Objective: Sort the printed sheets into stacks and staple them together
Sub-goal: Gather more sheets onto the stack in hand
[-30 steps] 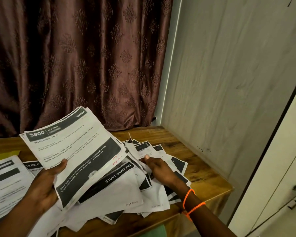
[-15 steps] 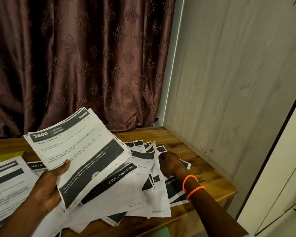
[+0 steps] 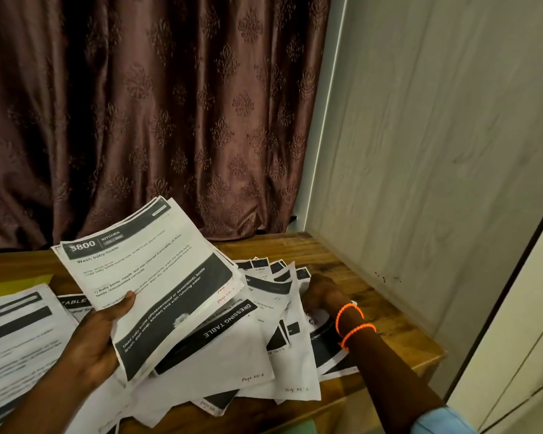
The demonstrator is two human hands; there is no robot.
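Observation:
My left hand [image 3: 96,336] grips a small stack of printed sheets [image 3: 157,277] headed "KITCHEN", held tilted above the table with the thumb on top. Under and beside it lies a fanned, messy pile of loose sheets [image 3: 248,361], one marked "DRESSING TABLE". My right hand [image 3: 322,292], with two orange bands on the wrist, is at the pile's right side, its fingers tucked under the lifted edges of several sheets; the fingertips are hidden. No stapler is in view.
The wooden table [image 3: 380,296] ends at a corner at the right front. More printed sheets [image 3: 16,336] lie at the left with a yellow sheet [image 3: 13,285] behind them. A brown curtain [image 3: 154,114] hangs behind; a pale wall panel [image 3: 436,151] stands at the right.
My right hand has slid from the top of the pile to its right side and gone under the sheets, lifting their edges. The left hand's stack has stayed almost still.

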